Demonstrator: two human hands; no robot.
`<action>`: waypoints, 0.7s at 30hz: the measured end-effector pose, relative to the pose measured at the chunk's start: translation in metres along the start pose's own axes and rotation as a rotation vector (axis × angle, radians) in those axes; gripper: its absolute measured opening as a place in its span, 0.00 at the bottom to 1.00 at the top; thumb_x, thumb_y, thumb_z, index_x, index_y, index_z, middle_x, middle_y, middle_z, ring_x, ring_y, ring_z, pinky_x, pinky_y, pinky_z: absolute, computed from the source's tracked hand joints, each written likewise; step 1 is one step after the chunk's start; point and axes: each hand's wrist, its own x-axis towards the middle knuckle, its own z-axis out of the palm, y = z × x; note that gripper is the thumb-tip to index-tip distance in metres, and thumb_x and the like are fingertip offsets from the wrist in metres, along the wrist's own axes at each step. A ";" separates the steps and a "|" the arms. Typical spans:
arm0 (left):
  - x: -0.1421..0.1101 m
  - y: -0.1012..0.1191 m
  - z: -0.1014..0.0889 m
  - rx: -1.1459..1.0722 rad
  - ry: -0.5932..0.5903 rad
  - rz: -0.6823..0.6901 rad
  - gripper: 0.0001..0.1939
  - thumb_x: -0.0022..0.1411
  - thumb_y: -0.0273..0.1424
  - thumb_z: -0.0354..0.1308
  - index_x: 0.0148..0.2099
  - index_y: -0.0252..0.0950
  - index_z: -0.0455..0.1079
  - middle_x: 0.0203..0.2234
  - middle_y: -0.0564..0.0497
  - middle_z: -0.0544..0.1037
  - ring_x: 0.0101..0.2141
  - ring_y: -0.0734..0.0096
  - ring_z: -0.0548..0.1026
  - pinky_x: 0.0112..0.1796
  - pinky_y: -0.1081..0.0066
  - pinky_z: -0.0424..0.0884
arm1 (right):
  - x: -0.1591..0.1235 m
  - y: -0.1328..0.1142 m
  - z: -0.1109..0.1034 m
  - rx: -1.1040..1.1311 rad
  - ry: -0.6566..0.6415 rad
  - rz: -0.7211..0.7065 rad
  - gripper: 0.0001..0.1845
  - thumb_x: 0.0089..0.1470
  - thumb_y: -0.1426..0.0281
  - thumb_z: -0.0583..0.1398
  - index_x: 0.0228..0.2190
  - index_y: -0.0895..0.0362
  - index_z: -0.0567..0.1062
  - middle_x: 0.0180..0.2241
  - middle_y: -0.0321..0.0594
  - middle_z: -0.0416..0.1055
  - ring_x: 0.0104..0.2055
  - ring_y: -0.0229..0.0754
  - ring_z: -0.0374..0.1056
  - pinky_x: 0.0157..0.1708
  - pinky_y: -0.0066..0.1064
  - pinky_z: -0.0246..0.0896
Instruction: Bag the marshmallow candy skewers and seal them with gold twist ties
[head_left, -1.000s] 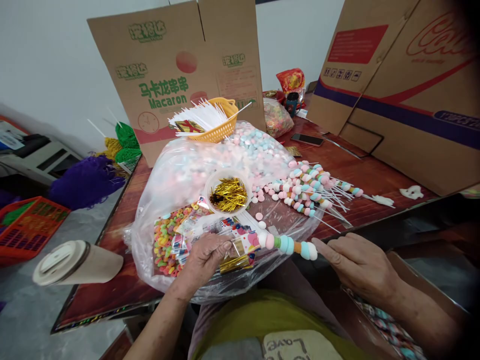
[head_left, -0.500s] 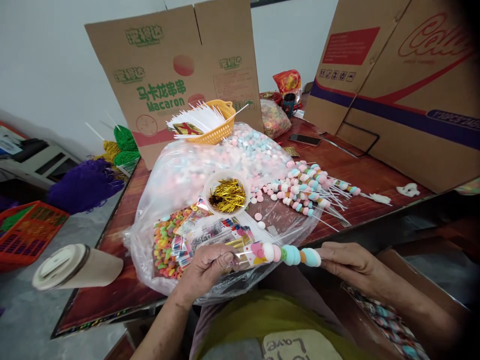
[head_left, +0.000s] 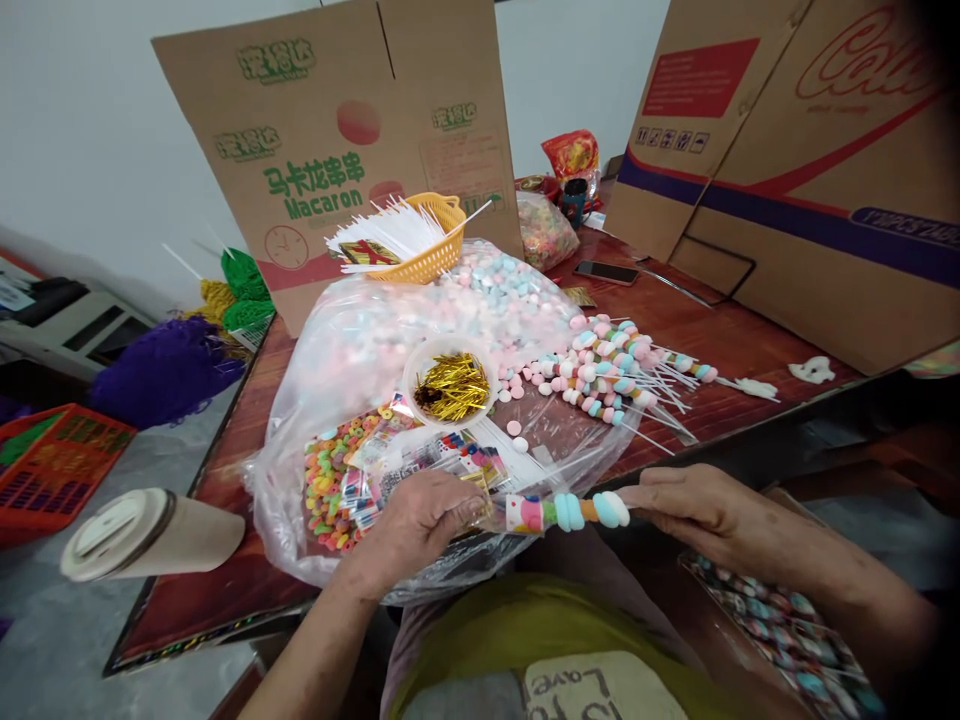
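A skewer of blue, white and orange marshmallow candies [head_left: 570,512] stretches level between my two hands, above my lap. Its left end sits inside a printed clear plastic wrapper [head_left: 523,513]. My left hand [head_left: 424,515] pinches the wrapper's far left end between thumb and fingers. At the other end my right hand [head_left: 697,510] is closed by the last white-blue candy, gripping the skewer there; the stick itself is mostly hidden by the fingers. Flat printed wrappers [head_left: 420,465] and a round tub of gold twist ties [head_left: 454,388] lie just beyond my left hand.
A large clear bag of pastel candies [head_left: 360,320] covers the table's middle, with colourful ring candies [head_left: 330,490] at its left. Finished-looking skewers [head_left: 611,365] are piled right. A yellow basket of white sticks [head_left: 427,262], cardboard boxes [head_left: 330,130] and a lidded cup [head_left: 154,535] stand around.
The wrapper now covers more of the skewer, including the white and pink candies at its left. My right hand has shifted slightly left towards my left hand.
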 end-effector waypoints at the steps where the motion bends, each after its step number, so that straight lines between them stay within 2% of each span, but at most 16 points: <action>1: 0.003 0.000 0.002 0.053 -0.017 0.017 0.14 0.67 0.31 0.44 0.36 0.35 0.70 0.27 0.50 0.76 0.30 0.72 0.72 0.34 0.72 0.64 | 0.004 -0.002 -0.001 0.022 -0.029 0.004 0.16 0.61 0.68 0.49 0.44 0.52 0.74 0.29 0.39 0.71 0.29 0.36 0.67 0.30 0.24 0.59; 4: 0.010 -0.001 0.007 0.147 -0.095 0.055 0.17 0.68 0.32 0.41 0.34 0.35 0.70 0.26 0.49 0.75 0.29 0.70 0.72 0.34 0.71 0.63 | 0.017 -0.006 0.000 0.146 -0.119 0.056 0.17 0.62 0.66 0.49 0.42 0.55 0.75 0.34 0.41 0.73 0.34 0.37 0.68 0.35 0.25 0.61; 7: 0.010 -0.006 0.009 0.166 -0.092 0.007 0.19 0.68 0.33 0.40 0.32 0.35 0.69 0.25 0.50 0.75 0.29 0.71 0.71 0.33 0.72 0.62 | 0.026 -0.006 0.004 0.195 -0.147 0.094 0.18 0.61 0.64 0.49 0.41 0.57 0.75 0.36 0.41 0.74 0.36 0.39 0.69 0.38 0.26 0.61; 12: 0.006 -0.012 0.002 0.152 -0.006 -0.092 0.17 0.68 0.34 0.41 0.34 0.36 0.69 0.26 0.52 0.76 0.29 0.73 0.71 0.34 0.73 0.62 | 0.027 0.000 0.009 0.149 -0.037 0.135 0.18 0.60 0.62 0.50 0.37 0.56 0.76 0.32 0.40 0.75 0.32 0.38 0.68 0.34 0.26 0.61; 16: 0.008 -0.011 -0.002 0.223 -0.039 -0.094 0.18 0.68 0.34 0.41 0.30 0.35 0.67 0.23 0.53 0.73 0.26 0.74 0.68 0.33 0.72 0.59 | 0.025 0.004 0.010 0.101 0.061 0.191 0.18 0.60 0.61 0.51 0.31 0.56 0.77 0.28 0.39 0.74 0.29 0.38 0.67 0.32 0.26 0.60; 21: 0.012 -0.011 -0.001 0.219 -0.066 -0.063 0.17 0.68 0.34 0.42 0.32 0.35 0.68 0.23 0.53 0.74 0.27 0.74 0.69 0.34 0.72 0.59 | 0.027 0.003 0.007 0.258 -0.068 0.166 0.19 0.60 0.60 0.50 0.34 0.58 0.76 0.28 0.38 0.73 0.30 0.38 0.67 0.31 0.25 0.60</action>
